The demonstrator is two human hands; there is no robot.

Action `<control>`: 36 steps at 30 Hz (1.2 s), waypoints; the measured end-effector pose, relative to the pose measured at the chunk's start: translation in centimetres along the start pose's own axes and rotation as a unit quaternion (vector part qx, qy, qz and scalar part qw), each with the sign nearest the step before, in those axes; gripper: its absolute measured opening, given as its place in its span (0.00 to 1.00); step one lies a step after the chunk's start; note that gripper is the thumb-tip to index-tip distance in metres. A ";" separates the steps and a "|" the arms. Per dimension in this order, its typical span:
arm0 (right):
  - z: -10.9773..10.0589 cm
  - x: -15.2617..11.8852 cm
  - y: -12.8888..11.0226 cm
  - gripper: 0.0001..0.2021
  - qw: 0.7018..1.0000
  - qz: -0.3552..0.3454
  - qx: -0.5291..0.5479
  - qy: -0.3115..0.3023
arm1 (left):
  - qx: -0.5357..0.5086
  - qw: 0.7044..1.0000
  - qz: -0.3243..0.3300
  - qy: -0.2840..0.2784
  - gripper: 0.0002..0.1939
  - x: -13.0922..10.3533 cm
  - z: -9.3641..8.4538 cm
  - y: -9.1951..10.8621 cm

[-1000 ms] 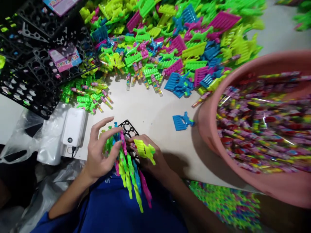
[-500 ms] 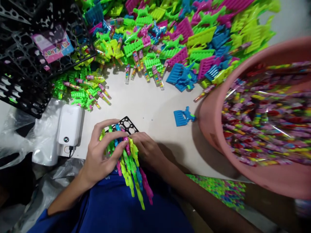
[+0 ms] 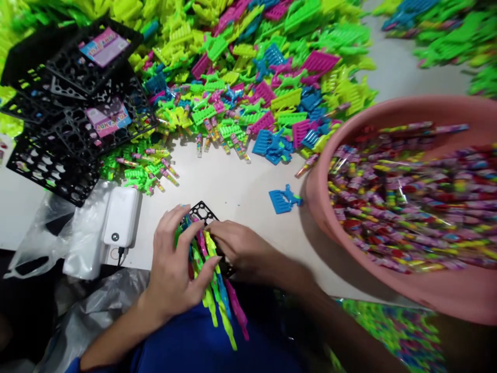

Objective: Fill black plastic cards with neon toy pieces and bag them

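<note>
A row of colourful plastic toy combs (image 3: 223, 292), yellow, green, blue and pink, is seen edge-on and hangs out over a small black plastic basket (image 3: 202, 210). My left hand (image 3: 174, 264) curls round the row from the left, thumb on the near side and fingers over the top. My right hand (image 3: 236, 246) is closed at the basket's right side, its fingertips partly hidden; it appears to grip the basket there. A single blue comb (image 3: 284, 199) with an animal-shaped handle lies on the table to the right.
Heaped combs (image 3: 240, 67) cover the back of the table, some with candy tubes (image 3: 237, 145). A pink tub (image 3: 322, 186) of candy tubes stands at right. Stacked black baskets (image 3: 62, 134), a white power bank (image 3: 122, 215) and plastic bags (image 3: 83, 243) are at left.
The camera view has tilted up, showing more of the heap and baskets. My left hand has shifted slightly along the combs; my right hand stays by the basket.
</note>
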State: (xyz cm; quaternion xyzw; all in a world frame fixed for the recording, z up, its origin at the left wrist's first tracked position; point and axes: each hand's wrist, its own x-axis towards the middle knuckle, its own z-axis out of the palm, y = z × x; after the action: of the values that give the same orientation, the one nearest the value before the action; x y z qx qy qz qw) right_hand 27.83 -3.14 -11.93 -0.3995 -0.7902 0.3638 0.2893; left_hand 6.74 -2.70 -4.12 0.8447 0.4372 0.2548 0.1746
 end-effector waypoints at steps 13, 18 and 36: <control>-2.9 15.4 2.2 0.23 0.921 0.278 -0.263 0.070 | 0.004 0.999 -0.027 0.027 0.19 -0.1 0.5 0.5; -1.9 9.9 2.4 0.12 0.921 0.210 -0.298 0.137 | -0.005 0.999 -0.025 0.030 0.20 0.0 0.4 0.4; -0.9 -3.9 -1.6 0.06 0.947 0.217 0.038 0.234 | -0.005 1.000 -0.023 0.007 0.22 0.4 0.0 0.7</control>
State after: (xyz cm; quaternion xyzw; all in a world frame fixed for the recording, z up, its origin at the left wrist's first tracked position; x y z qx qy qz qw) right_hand 29.87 -6.79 -10.75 -0.6237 -0.5802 0.3442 0.3949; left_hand 7.37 -2.74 -3.61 0.8317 0.4564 0.2585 0.1820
